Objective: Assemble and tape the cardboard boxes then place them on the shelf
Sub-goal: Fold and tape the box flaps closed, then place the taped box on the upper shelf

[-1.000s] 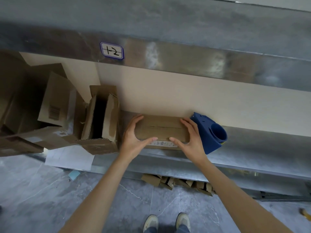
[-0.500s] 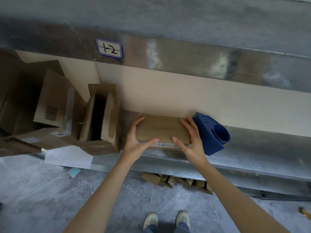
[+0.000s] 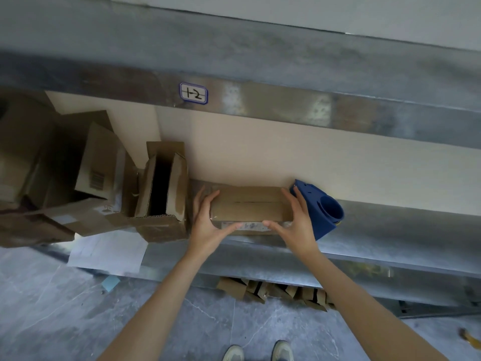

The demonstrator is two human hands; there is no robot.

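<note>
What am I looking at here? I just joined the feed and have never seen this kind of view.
There is no machine: a person wears a camera on the head, looking down at their own bare arms and shoes. The left hand and right hand each have a grip on one end of a small taped cardboard box that sits on a metal shelf. Right of it lies a blue tape dispenser. To the left stands an open box among other, larger boxes, with a sheet of paper hanging over the shelf edge. A label on the shelf above reads 1-2.
</note>
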